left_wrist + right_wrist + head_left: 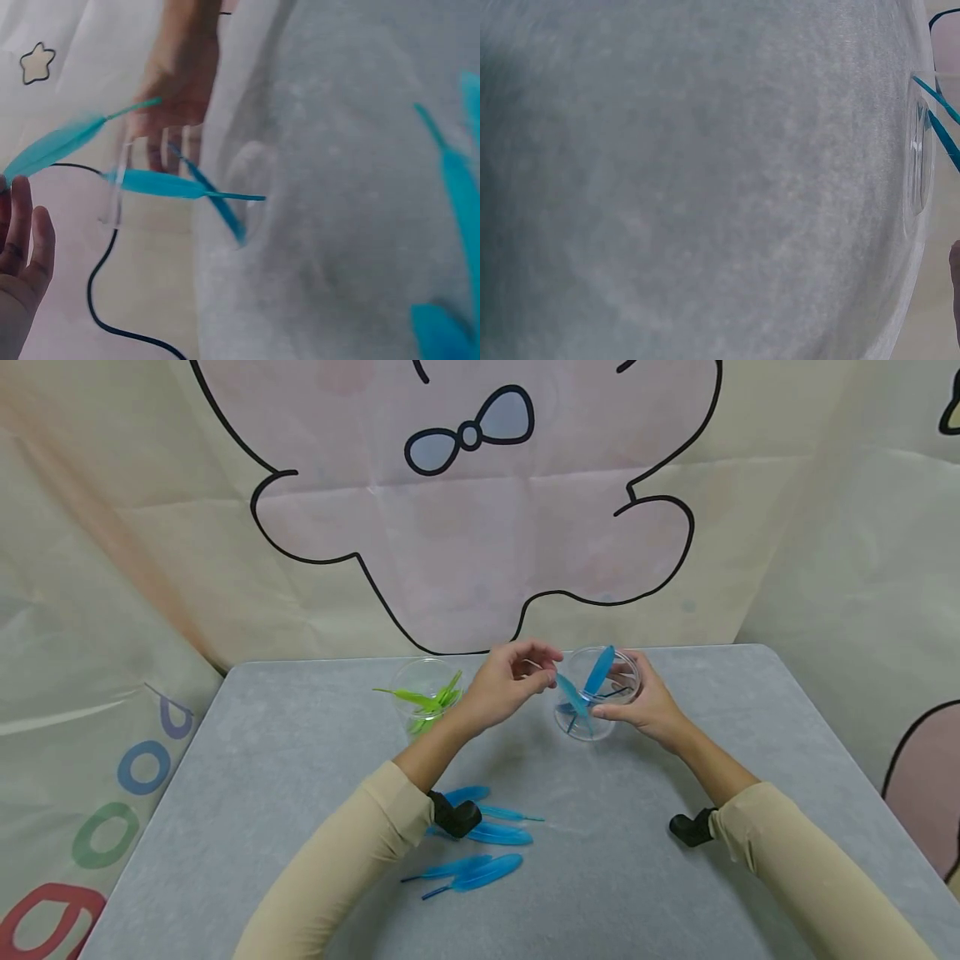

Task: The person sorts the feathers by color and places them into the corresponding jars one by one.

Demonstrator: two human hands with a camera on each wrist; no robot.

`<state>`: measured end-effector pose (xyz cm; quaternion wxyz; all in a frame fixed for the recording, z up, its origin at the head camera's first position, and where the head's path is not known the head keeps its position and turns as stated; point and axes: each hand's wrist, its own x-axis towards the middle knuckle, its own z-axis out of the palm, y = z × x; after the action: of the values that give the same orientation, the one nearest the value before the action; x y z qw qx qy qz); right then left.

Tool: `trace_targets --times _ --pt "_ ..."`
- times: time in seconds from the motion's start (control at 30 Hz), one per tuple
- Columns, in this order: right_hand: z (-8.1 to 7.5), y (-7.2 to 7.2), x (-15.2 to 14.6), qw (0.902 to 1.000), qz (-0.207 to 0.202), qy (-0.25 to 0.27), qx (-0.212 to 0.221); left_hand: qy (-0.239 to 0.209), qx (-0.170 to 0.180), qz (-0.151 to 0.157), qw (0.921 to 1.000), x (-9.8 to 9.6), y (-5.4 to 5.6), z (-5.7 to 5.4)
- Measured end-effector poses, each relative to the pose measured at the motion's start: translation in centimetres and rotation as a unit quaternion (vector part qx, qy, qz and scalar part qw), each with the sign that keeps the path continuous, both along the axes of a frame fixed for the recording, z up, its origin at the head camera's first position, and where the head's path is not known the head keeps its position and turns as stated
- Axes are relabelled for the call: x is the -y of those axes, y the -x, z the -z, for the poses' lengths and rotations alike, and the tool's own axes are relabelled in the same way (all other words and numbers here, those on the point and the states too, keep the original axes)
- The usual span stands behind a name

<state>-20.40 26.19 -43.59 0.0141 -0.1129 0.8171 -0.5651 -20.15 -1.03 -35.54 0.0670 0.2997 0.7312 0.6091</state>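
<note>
Head view: left hand (513, 683) pinches a blue feather (573, 695) at a clear cup (598, 727) gripped by the right hand (651, 710); early release could drop it outside. Left wrist: quill (133, 107) may snag the rim (118, 202). Right wrist: grip unseen.

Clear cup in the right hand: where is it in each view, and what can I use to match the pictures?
Head: right of centre, about mid-height; the clear cup is in the right hand.
Left wrist: left of centre, the cup appearing sideways.
Right wrist: at the right edge, above mid-height, the cup partly cut off by the frame.
Shared landmark: the blue feathers inside the cup, seen in all three views.
</note>
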Motion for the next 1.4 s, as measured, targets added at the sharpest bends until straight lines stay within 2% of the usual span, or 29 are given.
trace_targets --times 0.17,0.3,0.63,0.73,0.87,1.03,1.3,1.4 --pt "0.0 0.0 0.1 1.0000 0.004 -0.007 0.000 -0.029 -0.015 -0.025 0.9992 -0.2 0.9 -1.3" --pt "0.0 0.0 0.1 1.0000 0.003 -0.002 0.002 -0.051 -0.028 -0.043 0.9974 -0.5 1.5 -2.0" --pt "0.2 -0.1 0.0 1.0000 0.007 -0.002 -0.003 -0.091 -0.036 -0.093 0.9909 -2.2 2.7 -2.2" --pt "0.2 -0.1 0.0 1.0000 0.007 -0.002 -0.004 -0.088 -0.052 -0.098 0.9899 -2.8 3.0 -2.2" --pt "0.3 -0.1 0.1 0.9999 0.011 -0.006 -0.001 -0.064 -0.078 -0.104 0.9894 -3.5 3.1 -1.9" --pt "0.2 -0.1 0.1 0.9999 0.009 -0.006 -0.002 -0.033 -0.095 -0.097 0.9902 -4.0 3.1 -1.3" --pt "0.3 -0.1 0.1 1.0000 0.003 -0.004 -0.005 -0.009 -0.062 -0.093 0.9937 -4.8 2.9 -0.3" --pt "0.3 -0.1 0.1 1.0000 0.004 -0.005 -0.003 -0.002 -0.063 -0.087 0.9942 -5.2 2.9 -0.1"
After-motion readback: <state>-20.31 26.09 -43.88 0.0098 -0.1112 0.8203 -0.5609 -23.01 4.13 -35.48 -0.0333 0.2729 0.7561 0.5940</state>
